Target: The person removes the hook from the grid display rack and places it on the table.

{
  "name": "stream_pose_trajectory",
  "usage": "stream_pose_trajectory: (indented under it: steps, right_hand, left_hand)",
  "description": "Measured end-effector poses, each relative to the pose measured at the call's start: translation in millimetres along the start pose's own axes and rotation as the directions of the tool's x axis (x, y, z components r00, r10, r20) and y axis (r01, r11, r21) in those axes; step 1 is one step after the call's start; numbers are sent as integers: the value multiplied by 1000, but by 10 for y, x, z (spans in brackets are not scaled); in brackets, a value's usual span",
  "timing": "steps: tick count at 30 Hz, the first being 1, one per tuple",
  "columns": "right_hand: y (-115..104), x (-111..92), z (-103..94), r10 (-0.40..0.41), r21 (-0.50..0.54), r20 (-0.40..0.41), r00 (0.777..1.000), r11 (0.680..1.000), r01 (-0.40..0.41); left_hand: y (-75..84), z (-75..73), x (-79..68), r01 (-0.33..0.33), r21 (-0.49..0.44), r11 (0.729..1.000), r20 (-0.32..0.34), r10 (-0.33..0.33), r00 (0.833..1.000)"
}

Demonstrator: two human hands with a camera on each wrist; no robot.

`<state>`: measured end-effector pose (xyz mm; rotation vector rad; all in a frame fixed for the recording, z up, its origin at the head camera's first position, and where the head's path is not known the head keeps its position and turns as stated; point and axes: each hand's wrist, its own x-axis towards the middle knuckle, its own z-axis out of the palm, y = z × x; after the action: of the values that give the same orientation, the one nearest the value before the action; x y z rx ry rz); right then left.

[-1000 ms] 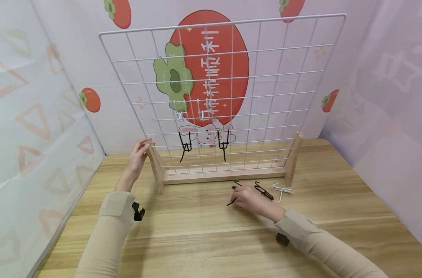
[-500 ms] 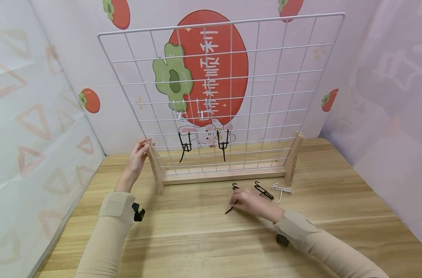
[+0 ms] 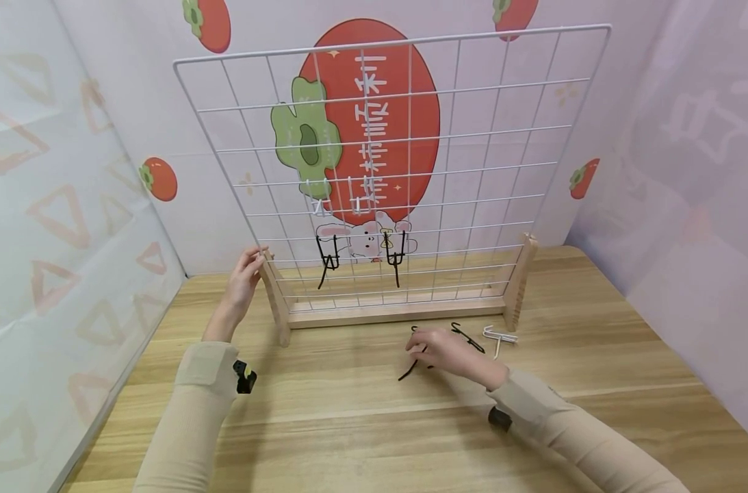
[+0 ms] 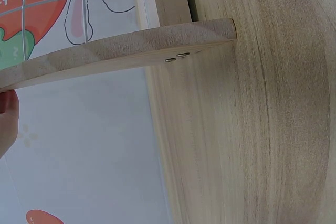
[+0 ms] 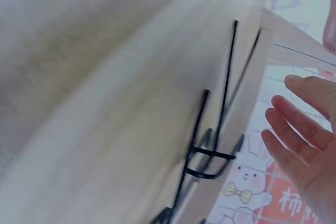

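Note:
My left hand [image 3: 242,277] holds the top of the left wooden upright [image 3: 276,301] of a white wire grid panel [image 3: 466,130]. In the left wrist view only a bit of that hand [image 4: 6,124] shows against the upright. A black wire hook [image 3: 407,372] lies on the table, partly covered by my right hand [image 3: 441,350] in the head view. Seen from the right wrist, the right hand [image 5: 302,140] has its fingers loosely extended, apart from the black hook [image 5: 214,153]. To its right lie another black hook [image 3: 470,339] and a white hook [image 3: 499,336].
Two black hooks, one on the left [image 3: 329,261] and one further right [image 3: 395,259], hang low on the grid. Above them hang two white hooks [image 3: 358,204]. A wooden crossbar [image 3: 398,315] runs along the grid's foot. Behind stands a printed backdrop [image 3: 115,226].
The black hook under my right hand has slid slightly toward me. The right hand has let go of it and its fingers have loosened. My left hand has stayed put.

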<state>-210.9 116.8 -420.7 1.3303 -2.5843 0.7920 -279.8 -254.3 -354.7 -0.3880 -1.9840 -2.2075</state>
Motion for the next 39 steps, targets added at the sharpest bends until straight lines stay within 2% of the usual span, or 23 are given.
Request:
stream_pose_trajectory:
  steps: [2, 5, 8, 12, 16, 22, 30, 39]
  right_hand:
    - [-20, 20, -53, 21, 10, 7, 1000, 1000, -21]
    - [-11, 54, -115, 2, 18, -23, 1000, 1000, -2]
    - [0, 91, -171, -45, 1, -85, 995, 999, 45]
    - [7, 135, -243, -106, -34, -173, 979, 994, 102]
    - [3, 173, -304, -113, -48, -215, 970, 993, 106]
    - [1, 234, -385, -109, 7, -260, 959, 993, 115]
    - [-31, 327, -552, -152, -28, -338, 929, 988, 151]
    - [-64, 431, -677, -197, -71, -424, 884, 980, 184]
  left_hand:
    - [-6, -4, 1, -3, 1, 1000, 1, 3, 1000]
    - [-7, -6, -2, -2, 2, 1000, 4, 2, 1000]
    - [-10, -5, -1, -4, 0, 1000, 5, 4, 1000]
    - [-14, -5, 1, -15, -9, 1000, 6, 15, 1000]
    - [-7, -4, -2, -20, -15, 1000, 7, 20, 1000]
    - [-2, -13, -8, 3, -12, 1000, 2, -3, 1000]
    - [3, 2, -4, -3, -19, 1000, 0, 3, 1000]
    - [0, 5, 6, -4, -28, 1000, 1, 4, 1000]
